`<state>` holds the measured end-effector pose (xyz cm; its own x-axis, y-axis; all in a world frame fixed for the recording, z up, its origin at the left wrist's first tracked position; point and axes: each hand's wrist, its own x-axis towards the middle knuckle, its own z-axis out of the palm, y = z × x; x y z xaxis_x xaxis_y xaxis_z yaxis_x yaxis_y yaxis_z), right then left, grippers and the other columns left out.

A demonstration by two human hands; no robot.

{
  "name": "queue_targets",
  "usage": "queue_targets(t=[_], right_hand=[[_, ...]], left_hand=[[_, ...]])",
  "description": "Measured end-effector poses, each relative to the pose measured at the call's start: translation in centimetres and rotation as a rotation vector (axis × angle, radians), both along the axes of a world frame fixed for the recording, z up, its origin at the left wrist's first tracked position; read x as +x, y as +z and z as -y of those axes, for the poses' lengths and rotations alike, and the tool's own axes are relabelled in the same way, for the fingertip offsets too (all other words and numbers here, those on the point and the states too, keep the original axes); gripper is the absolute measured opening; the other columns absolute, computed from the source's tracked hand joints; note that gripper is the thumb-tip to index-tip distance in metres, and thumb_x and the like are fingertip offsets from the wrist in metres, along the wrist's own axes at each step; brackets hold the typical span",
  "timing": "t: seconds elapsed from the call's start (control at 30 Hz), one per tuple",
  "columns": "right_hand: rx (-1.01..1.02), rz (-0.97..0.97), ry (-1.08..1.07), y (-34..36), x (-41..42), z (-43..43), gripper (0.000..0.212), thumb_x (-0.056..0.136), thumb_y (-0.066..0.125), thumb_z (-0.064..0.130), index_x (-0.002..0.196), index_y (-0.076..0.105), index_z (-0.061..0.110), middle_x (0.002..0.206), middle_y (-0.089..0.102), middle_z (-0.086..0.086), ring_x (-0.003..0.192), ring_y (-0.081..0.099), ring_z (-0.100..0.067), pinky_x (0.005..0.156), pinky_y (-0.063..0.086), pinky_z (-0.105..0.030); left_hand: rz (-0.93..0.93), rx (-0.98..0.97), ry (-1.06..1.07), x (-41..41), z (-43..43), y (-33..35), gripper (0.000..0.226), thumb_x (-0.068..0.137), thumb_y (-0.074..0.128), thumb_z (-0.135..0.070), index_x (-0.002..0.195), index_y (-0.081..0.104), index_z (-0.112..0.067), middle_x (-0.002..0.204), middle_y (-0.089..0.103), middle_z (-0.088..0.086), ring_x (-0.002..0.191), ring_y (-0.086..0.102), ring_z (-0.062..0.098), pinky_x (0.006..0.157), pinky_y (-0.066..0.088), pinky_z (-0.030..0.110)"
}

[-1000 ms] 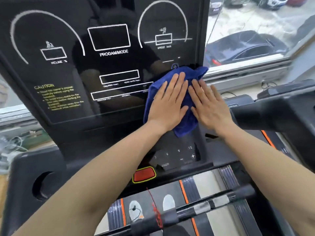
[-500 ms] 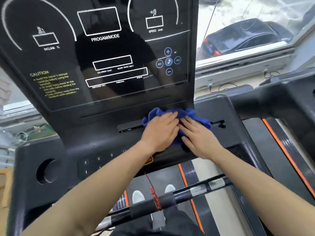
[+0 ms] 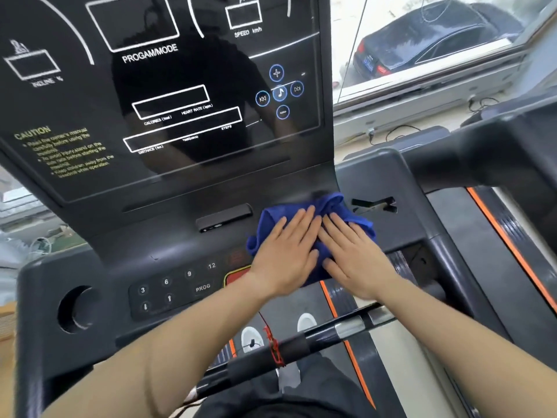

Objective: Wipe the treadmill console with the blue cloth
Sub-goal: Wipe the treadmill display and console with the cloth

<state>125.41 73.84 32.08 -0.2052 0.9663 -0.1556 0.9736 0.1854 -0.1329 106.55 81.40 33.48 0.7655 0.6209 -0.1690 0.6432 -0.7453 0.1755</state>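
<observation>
The black treadmill console fills the upper left, with a glossy display panel above and a keypad lower down. A crumpled blue cloth lies on the console's lower ledge, right of centre. My left hand and my right hand press flat on the cloth side by side, fingers stretched forward, thumbs nearly touching. The cloth's far edge and left corner stick out past my fingers. A red stop button peeks out just left of my left wrist.
A dark slot bar sits left of the cloth, a cut-out to its right. A black handrail runs at upper right, a crossbar with a red cord passes under my forearms. A window shows a parked car outside.
Both hands slid the cloth down from the display's lower right corner onto the lower ledge, then slightly further to the right. Fingers have spread flatter on the cloth.
</observation>
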Motion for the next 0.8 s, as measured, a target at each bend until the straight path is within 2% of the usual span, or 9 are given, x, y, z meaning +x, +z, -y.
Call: queue_targets(t=[0.1, 0.2, 0.4, 0.53, 0.67, 0.8], right_hand=[[0.016, -0.008, -0.104, 0.2, 0.2, -3.3, 0.068, 0.095, 0.028, 0.037, 0.154, 0.030, 0.003, 0.161, 0.030, -0.017, 0.151, 0.022, -0.031, 0.121, 0.018, -0.045], [0.047, -0.033, -0.163, 0.0, -0.6, -2.1, 0.067, 0.096, 0.030, 0.034, 0.154, 0.028, 0.001, 0.160, 0.032, -0.018, 0.150, 0.024, -0.033, 0.120, 0.026, -0.051], [0.038, -0.113, -0.127, -0.2, -2.9, 3.6, 0.070, 0.094, 0.036, 0.036, 0.156, 0.023, 0.005, 0.164, 0.022, -0.012, 0.153, 0.014, -0.027, 0.121, 0.014, -0.044], [0.039, -0.084, -0.129, 0.0, -1.4, -0.9, 0.068, 0.092, 0.031, 0.032, 0.154, 0.031, 0.003, 0.161, 0.031, -0.015, 0.151, 0.023, -0.030, 0.120, 0.026, -0.049], [0.036, -0.087, -0.216, 0.1, -2.6, -1.1, 0.069, 0.091, 0.028, 0.032, 0.157, 0.027, 0.009, 0.165, 0.024, -0.010, 0.154, 0.013, -0.026, 0.123, 0.017, -0.048], [0.013, -0.136, -0.125, -0.1, -5.6, 1.8, 0.070, 0.092, 0.032, 0.035, 0.158, 0.024, 0.012, 0.166, 0.020, -0.007, 0.155, 0.006, -0.023, 0.123, 0.015, -0.047]], left_hand=[[-0.046, 0.070, 0.033, 1.9, -2.9, 0.2, 0.065, 0.102, 0.016, -0.037, 0.160, 0.002, -0.012, 0.168, -0.006, 0.006, 0.155, -0.003, 0.021, 0.125, 0.002, 0.042], [-0.053, 0.047, 0.021, 1.9, -2.5, 0.2, 0.066, 0.100, 0.014, -0.039, 0.160, 0.002, -0.014, 0.168, -0.006, 0.006, 0.155, -0.005, 0.022, 0.125, 0.001, 0.043], [-0.027, -0.042, -0.076, -1.1, 1.9, -0.3, 0.066, 0.104, 0.025, -0.043, 0.160, 0.008, -0.014, 0.167, -0.001, 0.005, 0.155, -0.001, 0.020, 0.125, 0.003, 0.042], [-0.009, -0.021, 0.019, 0.7, -0.8, 0.0, 0.065, 0.103, 0.021, -0.039, 0.160, 0.004, -0.013, 0.168, -0.005, 0.004, 0.154, -0.004, 0.017, 0.125, -0.001, 0.039], [-0.032, -0.026, 0.078, 0.8, -0.6, 0.3, 0.065, 0.103, 0.022, -0.036, 0.160, 0.000, -0.014, 0.168, -0.010, 0.003, 0.154, -0.008, 0.018, 0.125, 0.000, 0.041], [-0.044, -0.059, 0.045, -3.7, 1.9, 0.0, 0.066, 0.104, 0.024, -0.042, 0.160, 0.001, -0.017, 0.168, -0.009, 0.001, 0.154, -0.008, 0.016, 0.125, -0.002, 0.039]])
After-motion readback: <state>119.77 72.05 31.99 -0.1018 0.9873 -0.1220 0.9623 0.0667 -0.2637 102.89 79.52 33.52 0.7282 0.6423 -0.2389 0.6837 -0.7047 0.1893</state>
